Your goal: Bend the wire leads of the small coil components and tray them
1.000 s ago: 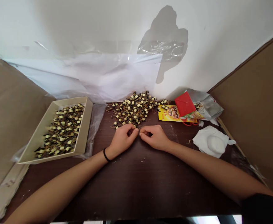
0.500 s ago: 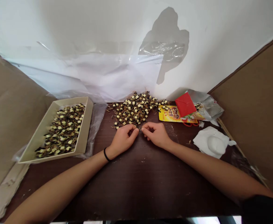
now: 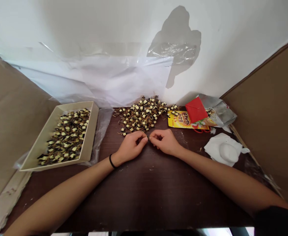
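My left hand (image 3: 133, 145) and my right hand (image 3: 165, 141) meet fingertip to fingertip over the dark table, both closed in a pinch. Whatever sits between the fingertips is small and dark, mostly covered by the fingers. Just beyond them lies a heap of small components (image 3: 144, 113), each with a pale yellow wrap, black ends and thin copper-coloured wires. A cream tray (image 3: 94, 131) on the left holds many more of the same components (image 3: 66, 137).
On the right lie a yellow printed packet (image 3: 174, 122), a red packet (image 3: 196, 109) and a silver bag (image 3: 221, 111), with red scissor handles (image 3: 201, 130) under them. Nearer is a crumpled white tissue (image 3: 222, 149). Cardboard panels (image 3: 269, 108) and a plastic-covered wall (image 3: 124, 75) enclose the table (image 3: 144, 193).
My two hands have drawn slightly closer, the left shifting a little to the right, so their fingertips nearly touch. The heap and the tray look the same.
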Motion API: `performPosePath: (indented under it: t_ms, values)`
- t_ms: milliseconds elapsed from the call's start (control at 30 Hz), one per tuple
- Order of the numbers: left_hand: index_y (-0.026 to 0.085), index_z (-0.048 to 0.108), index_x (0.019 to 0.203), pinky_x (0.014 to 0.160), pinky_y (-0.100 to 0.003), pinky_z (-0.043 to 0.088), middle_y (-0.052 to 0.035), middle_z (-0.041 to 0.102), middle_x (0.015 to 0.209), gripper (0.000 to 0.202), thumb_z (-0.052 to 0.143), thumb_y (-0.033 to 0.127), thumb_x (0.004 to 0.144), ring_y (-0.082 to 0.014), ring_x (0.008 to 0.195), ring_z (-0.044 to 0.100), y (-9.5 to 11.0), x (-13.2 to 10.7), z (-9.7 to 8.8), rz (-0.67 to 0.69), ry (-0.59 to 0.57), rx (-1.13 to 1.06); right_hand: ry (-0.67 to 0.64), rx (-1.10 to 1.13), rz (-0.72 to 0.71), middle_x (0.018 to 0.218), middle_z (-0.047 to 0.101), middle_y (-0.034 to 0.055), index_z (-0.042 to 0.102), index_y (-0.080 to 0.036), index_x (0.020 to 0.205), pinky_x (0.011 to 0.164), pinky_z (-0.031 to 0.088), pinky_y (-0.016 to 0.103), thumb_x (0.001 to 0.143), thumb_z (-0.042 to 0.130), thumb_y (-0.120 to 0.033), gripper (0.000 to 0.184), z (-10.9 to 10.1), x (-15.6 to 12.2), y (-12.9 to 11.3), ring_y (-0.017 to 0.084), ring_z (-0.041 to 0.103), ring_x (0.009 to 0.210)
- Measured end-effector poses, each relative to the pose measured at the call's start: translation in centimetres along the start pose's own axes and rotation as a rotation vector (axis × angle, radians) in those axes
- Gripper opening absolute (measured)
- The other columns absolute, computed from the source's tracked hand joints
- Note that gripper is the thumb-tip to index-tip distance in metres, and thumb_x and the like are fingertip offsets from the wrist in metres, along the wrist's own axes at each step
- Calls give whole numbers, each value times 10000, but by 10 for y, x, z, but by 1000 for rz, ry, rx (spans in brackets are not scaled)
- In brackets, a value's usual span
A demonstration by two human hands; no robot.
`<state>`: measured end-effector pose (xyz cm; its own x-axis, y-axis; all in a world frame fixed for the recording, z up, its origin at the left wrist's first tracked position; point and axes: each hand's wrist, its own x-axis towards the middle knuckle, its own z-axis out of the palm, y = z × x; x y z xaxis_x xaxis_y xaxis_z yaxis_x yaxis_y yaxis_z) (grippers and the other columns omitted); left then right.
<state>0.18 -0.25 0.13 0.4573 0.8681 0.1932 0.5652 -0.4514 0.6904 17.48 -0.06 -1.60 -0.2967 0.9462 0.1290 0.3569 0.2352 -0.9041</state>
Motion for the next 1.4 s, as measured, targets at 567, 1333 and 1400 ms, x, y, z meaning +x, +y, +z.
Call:
performPosePath:
  t_ms: [567,1333,1400]
  values:
    - [158,574,663,522,-215,376,26,532,536,264,458,308,846,-112,518,479,1,4,-2,-144,-9,-184,-1,-27,-51,519,492,-42,564,-155,598,481,319,185,728,513,-186,143,2,-1,1,72,388,486]
    - [156,551,623,541,-207,410,30,533,563,291,472,342,833,-94,520,501,-3,5,-6,-196,-74,-377,-40,300,83,633,542,-42,559,-170,859,431,401,190,781,545,-293,147,2,1,1,59,490,428]
    - [155,557,636,542,-208,411,30,536,567,286,471,344,833,-95,519,501,-3,4,-5,-199,-77,-377,-44,297,82,651,549,-36,565,-169,857,426,395,187,768,558,-283,145,2,2,1,57,480,435]
